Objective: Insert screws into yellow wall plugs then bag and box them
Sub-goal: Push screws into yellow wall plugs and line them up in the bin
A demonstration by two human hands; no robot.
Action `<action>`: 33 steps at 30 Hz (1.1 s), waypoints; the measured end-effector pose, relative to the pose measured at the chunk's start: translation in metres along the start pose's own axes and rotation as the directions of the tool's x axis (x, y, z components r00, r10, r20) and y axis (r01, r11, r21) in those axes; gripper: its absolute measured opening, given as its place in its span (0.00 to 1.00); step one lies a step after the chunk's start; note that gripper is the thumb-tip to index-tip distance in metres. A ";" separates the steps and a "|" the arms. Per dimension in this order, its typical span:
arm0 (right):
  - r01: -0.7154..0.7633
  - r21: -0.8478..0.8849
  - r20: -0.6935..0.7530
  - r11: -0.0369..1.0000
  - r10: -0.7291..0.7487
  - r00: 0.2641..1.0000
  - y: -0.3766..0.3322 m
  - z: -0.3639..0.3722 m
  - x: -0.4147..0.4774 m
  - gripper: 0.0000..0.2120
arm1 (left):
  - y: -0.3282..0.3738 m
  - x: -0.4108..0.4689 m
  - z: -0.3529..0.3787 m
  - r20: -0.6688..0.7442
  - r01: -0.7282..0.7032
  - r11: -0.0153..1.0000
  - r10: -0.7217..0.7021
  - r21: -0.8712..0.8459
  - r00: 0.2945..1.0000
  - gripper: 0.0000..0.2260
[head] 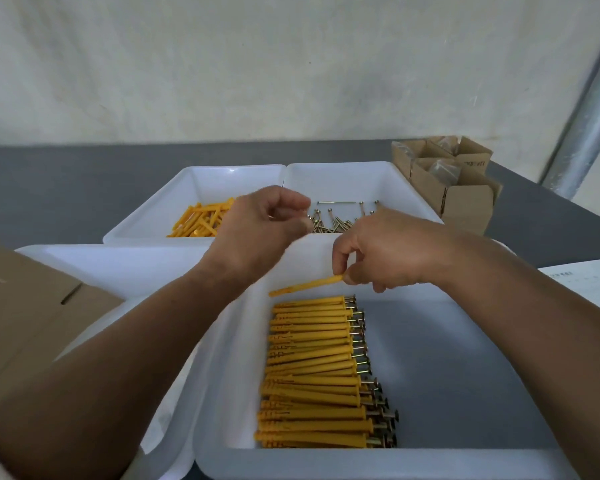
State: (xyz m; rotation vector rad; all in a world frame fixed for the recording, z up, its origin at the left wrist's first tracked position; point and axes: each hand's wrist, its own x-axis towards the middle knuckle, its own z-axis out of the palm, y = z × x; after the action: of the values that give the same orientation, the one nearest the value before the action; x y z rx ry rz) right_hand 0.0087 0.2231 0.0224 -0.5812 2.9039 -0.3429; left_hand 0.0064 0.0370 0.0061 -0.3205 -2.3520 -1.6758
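My right hand point(381, 251) pinches one end of a yellow wall plug point(305, 285), held level above the near white bin point(378, 462). In that bin lies a neat row of several yellow plugs with screws in them point(319, 372), screw heads to the right. My left hand point(260, 223) hovers above the bins with fingers curled; it is blurred and I cannot tell whether it holds anything. Behind it, the far left bin point(153, 216) holds loose yellow plugs point(198, 220) and the far right bin point(406, 188) holds loose screws point(340, 220).
Small open cardboard boxes point(451, 181) with clear bags inside stand at the back right. A larger cardboard box point(32, 306) sits at the near left, beside another white bin point(118, 261). A paper sheet point(582, 282) lies at the right, a metal pole point(582, 129) behind.
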 end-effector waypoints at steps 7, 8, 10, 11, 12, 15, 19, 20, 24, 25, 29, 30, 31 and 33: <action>-0.046 0.052 0.091 0.998 0.041 0.995 0.003 0.011 0.010 0.06 | 0.015 0.025 -0.036 -0.319 0.009 0.992 -0.051 -0.129 0.946 0.11; -0.049 0.057 0.106 0.997 0.042 0.993 0.003 0.013 0.010 0.06 | 0.017 0.030 -0.041 -0.342 0.015 0.990 -0.061 -0.138 0.938 0.10; -0.049 0.061 0.122 0.997 0.041 0.992 0.003 0.016 0.012 0.06 | 0.019 0.042 -0.052 -0.390 0.020 0.994 -0.061 -0.108 0.919 0.10; -0.048 0.060 0.126 0.997 0.041 0.991 0.004 0.017 0.013 0.06 | 0.017 0.047 -0.057 -0.412 0.028 0.997 -0.056 -0.073 0.909 0.09; -0.050 0.063 0.129 0.997 0.042 0.991 0.004 0.017 0.013 0.06 | 0.014 0.051 -0.060 -0.434 0.041 0.999 -0.050 -0.030 0.900 0.09; -0.070 0.088 0.156 0.994 0.055 0.986 0.008 0.021 0.014 0.06 | -0.003 0.054 -0.067 -0.496 0.132 0.987 -0.068 0.095 0.866 0.09; -0.077 0.069 0.181 0.995 0.063 0.981 0.009 0.024 0.017 0.06 | -0.028 0.049 -0.072 -0.482 0.296 0.900 -0.113 0.322 0.869 0.08; -0.077 0.063 0.178 0.995 0.065 0.982 0.008 0.025 0.018 0.07 | -0.033 0.048 -0.072 -0.457 0.319 0.855 -0.111 0.408 0.883 0.07; -0.067 0.036 0.153 0.997 0.061 0.986 0.007 0.026 0.018 0.08 | -0.044 0.046 -0.072 -0.389 0.359 0.686 -0.120 0.633 0.913 0.14; -0.065 0.029 0.149 0.997 0.060 0.987 0.007 0.026 0.018 0.08 | -0.045 0.046 -0.072 -0.371 0.368 0.645 -0.139 0.669 0.918 0.17; -0.035 0.015 0.110 0.999 0.033 0.993 0.006 0.021 0.015 0.09 | -0.048 0.045 -0.069 -0.306 0.386 0.480 -0.238 0.788 0.922 0.18; -0.026 0.034 0.087 0.999 0.023 0.996 0.005 0.018 0.014 0.08 | -0.049 0.044 -0.068 -0.290 0.380 0.457 -0.256 0.804 0.922 0.17; -0.016 0.054 0.059 0.998 0.013 0.998 0.006 0.015 0.014 0.08 | -0.048 0.044 -0.069 -0.278 0.374 0.443 -0.267 0.815 0.923 0.15; -0.004 0.092 -0.023 0.996 0.006 1.000 0.007 0.008 0.012 0.06 | -0.047 0.043 -0.069 -0.241 0.350 0.414 -0.293 0.840 0.925 0.14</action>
State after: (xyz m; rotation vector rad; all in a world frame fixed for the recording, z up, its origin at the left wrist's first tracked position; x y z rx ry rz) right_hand -0.0034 0.2225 0.0118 -0.5585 2.8926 -0.4820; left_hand -0.0449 -0.0416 -0.0002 0.4141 -2.9631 -0.3012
